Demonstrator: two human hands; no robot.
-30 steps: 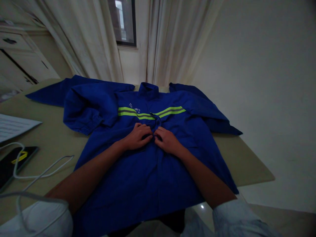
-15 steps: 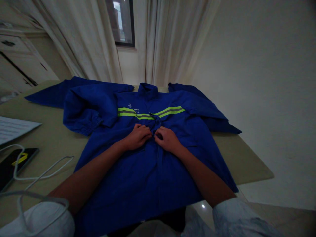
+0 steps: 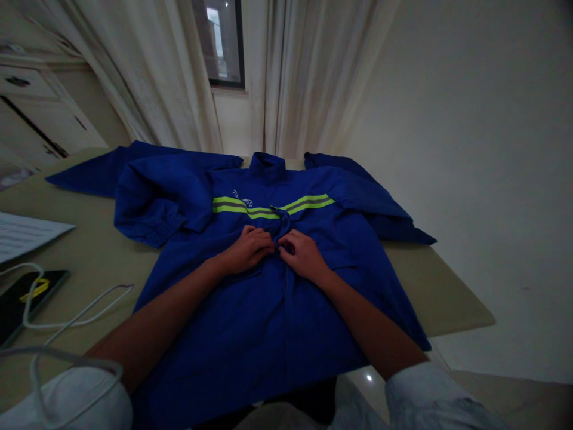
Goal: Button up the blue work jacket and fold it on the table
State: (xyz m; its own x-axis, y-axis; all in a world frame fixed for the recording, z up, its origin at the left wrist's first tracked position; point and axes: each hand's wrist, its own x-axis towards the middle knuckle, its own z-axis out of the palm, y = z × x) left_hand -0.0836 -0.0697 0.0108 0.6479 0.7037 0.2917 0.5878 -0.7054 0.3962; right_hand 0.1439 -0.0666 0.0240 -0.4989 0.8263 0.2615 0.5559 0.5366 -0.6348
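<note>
A blue work jacket (image 3: 250, 334) with a yellow-green reflective stripe across the chest lies front side up on the table, collar at the far end. My left hand (image 3: 251, 248) has its fingers closed on the front placket, just below the stripe. Close beside it, my right hand (image 3: 302, 254) pinches the placket's other edge between thumb and fingertips. A flap of the placket stands up in a curl just above both hands. Whether a button or snap lies between the fingertips is hidden.
Blue cloth (image 3: 89, 173) lies under the jacket's sleeves at the far side. On the left of the table (image 3: 452, 292) are a printed sheet (image 3: 31, 233), a dark phone-like device (image 3: 49, 286) and a white cable (image 3: 85, 319). Curtains (image 3: 308, 77) hang behind.
Both hands stay at the same spot on the placket. The right fingertips have shifted very slightly; the jacket lies as before.
</note>
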